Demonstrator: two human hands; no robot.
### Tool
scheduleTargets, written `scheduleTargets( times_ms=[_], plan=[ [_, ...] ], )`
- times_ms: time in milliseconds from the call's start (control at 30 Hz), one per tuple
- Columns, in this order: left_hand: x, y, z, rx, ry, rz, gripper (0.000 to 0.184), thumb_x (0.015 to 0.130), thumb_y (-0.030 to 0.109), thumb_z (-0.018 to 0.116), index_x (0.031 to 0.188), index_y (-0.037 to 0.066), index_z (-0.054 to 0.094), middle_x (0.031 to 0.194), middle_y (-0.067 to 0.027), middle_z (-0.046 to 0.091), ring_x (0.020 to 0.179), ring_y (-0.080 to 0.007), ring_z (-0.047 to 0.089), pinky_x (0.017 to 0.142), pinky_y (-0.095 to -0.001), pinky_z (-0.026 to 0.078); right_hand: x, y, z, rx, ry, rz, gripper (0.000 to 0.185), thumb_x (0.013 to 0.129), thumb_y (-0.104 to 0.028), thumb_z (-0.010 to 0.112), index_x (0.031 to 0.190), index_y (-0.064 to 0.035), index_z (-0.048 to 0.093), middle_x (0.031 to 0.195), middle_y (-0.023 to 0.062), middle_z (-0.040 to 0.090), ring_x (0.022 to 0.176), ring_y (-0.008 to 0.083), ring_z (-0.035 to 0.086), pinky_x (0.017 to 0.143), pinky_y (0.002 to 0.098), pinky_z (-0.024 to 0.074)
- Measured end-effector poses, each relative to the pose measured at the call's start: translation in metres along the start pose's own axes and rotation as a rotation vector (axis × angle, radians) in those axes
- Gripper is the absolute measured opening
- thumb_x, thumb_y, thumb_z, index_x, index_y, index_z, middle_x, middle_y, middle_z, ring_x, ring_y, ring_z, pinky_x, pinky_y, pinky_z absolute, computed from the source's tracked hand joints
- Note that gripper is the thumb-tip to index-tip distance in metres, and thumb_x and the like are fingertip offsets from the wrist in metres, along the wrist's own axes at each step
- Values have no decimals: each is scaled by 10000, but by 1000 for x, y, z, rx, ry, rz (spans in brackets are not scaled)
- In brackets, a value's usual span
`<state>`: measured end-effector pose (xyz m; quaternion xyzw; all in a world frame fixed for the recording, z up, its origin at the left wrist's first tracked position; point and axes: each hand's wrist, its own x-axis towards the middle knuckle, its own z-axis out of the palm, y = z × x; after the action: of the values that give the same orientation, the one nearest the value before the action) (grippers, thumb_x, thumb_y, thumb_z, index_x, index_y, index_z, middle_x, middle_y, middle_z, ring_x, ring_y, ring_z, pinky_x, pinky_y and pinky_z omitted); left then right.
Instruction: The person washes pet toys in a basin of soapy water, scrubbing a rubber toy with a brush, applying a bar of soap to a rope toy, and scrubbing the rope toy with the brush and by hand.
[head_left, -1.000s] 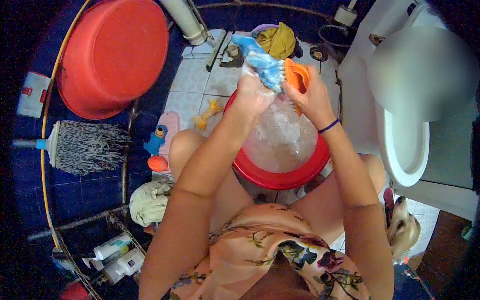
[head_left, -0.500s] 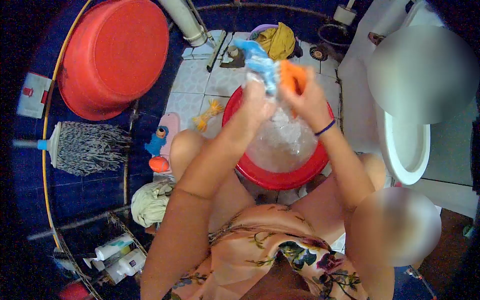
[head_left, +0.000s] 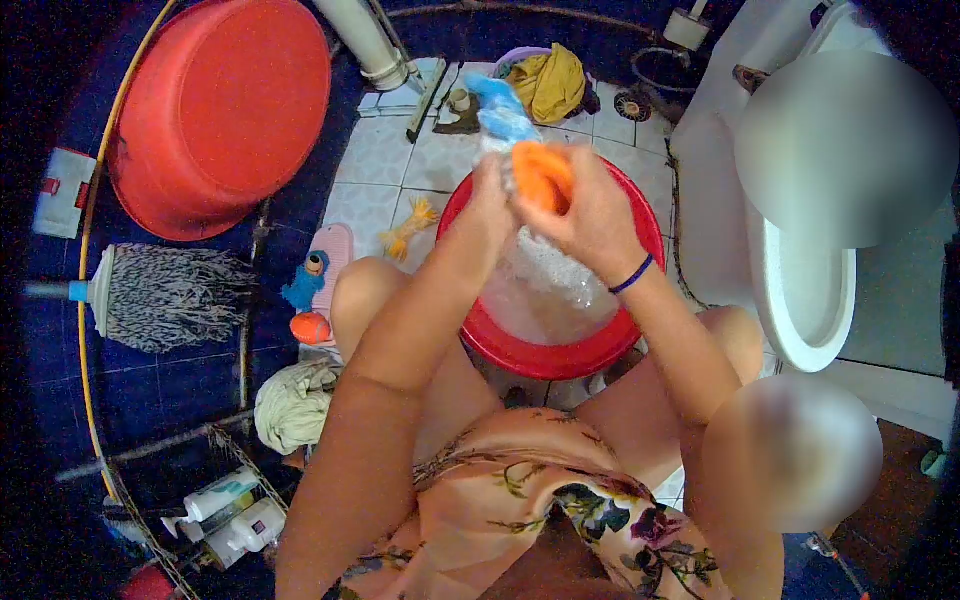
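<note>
Over a red basin [head_left: 545,362] of sudsy water, my left hand [head_left: 492,205] is closed on a blue, foam-covered item [head_left: 503,108], whose upper end sticks out beyond the fingers. My right hand [head_left: 590,215], with a dark band at the wrist, grips an orange brush [head_left: 541,178]. The brush is against the lower part of the blue item, beside my left hand; its bristles are mostly hidden. White foam [head_left: 550,268] floats on the water below both hands.
A large red tub [head_left: 250,100] and a mop [head_left: 175,295] are at the left. Yellow-brown cloth [head_left: 548,83] lies beyond the basin. Blue [head_left: 305,283], orange [head_left: 310,328] and yellow [head_left: 410,228] toys lie on the left. A white toilet [head_left: 805,300] stands right.
My right hand and the orange brush have moved left, over the blue item and closer to my left hand. A blurred patch now covers the dog's head seen earlier at lower right.
</note>
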<state>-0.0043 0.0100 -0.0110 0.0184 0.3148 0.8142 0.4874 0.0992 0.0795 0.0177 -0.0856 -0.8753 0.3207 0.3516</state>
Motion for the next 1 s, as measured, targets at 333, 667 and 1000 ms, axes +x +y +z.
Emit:
scheduleTargets(
  times_ms=[333, 667, 1000],
  plan=[
    [-23, 6, 25, 68, 166, -70, 204, 889, 299, 421, 846, 126, 519, 750, -26, 517, 680, -155, 549, 623, -308, 498, -8, -2, 8, -10, 29, -66, 471, 704, -321, 687, 1005, -15, 492, 883, 198, 588, 821, 330, 597, 713, 386, 480],
    [5, 12, -3, -212, -145, 3, 230, 883, 329, 426, 807, 120, 487, 696, -20, 502, 621, -159, 531, 584, -338, 492, 0, 16, 2, 39, -68, 199, 512, 707, -325, 676, 1042, -11, 449, 891, 223, 584, 836, 353, 590, 723, 405, 479],
    [-12, 21, 23, -450, -399, -128, 291, 871, 376, 425, 750, 113, 454, 630, -17, 439, 575, -156, 457, 561, -327, 411, 5, 37, -12, 456, 77, 386, 475, 811, -293, 605, 1136, -6, 411, 1017, 92, 528, 832, 145, 552, 729, 274, 467]
  ],
)
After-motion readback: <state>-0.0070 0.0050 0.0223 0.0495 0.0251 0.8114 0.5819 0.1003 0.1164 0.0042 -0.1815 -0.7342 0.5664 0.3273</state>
